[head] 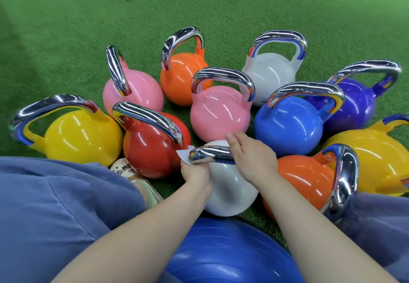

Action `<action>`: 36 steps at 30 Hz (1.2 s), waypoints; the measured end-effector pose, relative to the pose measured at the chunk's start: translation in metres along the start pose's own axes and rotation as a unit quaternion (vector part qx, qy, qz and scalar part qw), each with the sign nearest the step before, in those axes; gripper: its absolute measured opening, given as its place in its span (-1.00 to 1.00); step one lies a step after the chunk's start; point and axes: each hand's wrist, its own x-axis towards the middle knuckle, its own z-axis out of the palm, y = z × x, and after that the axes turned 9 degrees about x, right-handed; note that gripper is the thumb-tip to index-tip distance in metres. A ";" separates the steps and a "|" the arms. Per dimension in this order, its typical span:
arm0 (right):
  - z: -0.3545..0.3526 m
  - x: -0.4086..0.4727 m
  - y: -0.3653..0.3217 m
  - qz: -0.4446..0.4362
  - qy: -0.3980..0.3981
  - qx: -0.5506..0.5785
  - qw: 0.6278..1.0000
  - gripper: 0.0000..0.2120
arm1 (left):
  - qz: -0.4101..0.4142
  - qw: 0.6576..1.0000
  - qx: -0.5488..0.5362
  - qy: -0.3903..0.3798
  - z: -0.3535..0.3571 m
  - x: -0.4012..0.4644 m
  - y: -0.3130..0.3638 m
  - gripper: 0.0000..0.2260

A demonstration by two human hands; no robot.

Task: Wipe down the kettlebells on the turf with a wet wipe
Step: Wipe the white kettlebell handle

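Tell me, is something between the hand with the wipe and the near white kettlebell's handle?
Nothing visible. The left hand already presses the wet wipe on the white kettlebell handle's left end; the right hand rests on its right end.

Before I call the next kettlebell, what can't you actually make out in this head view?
- Wipe: mostly hidden in the left hand and behind the white kettlebell's handle; its size and wetness are unclear.
- Right hand: its fingers hide the handle's right end.
- Far white kettlebell: weight marking blocked by the blue kettlebell.
- Right yellow kettlebell: cut off by the frame edge.
- Which bells are already wiped: not visible.
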 end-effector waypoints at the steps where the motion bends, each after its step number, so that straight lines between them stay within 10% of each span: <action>1: 0.000 0.000 0.000 -0.002 0.001 -0.002 1.000 -0.60 | 0.009 1.000 -0.014 -0.025 -0.002 -0.005 0.004 -0.76; 4: -0.001 0.000 -0.001 -0.003 0.001 0.000 1.000 -0.60 | 0.199 0.969 0.134 -0.067 -0.016 -0.011 0.014 -0.76; 7: -0.001 0.001 -0.002 0.009 -0.005 0.019 1.000 -0.59 | 0.436 0.775 0.446 -0.098 -0.028 -0.006 0.031 -0.66; 12: -0.007 0.006 -0.002 0.057 -0.005 0.188 0.981 -0.56 | 0.529 0.476 0.690 -0.131 -0.014 -0.020 0.061 -0.76; 18: -0.013 0.021 0.007 0.158 0.037 0.535 0.829 -0.62 | 0.551 0.310 0.774 -0.034 0.024 -0.054 0.044 -0.64; 28: -0.036 0.013 0.036 0.183 0.113 0.711 0.670 -0.61 | 0.624 0.329 0.707 -0.049 0.022 -0.055 0.041 -0.72; 36: -0.032 0.015 0.036 0.198 0.122 0.732 0.640 -0.54 | 0.575 0.503 0.645 0.020 -0.019 -0.020 0.039 -0.73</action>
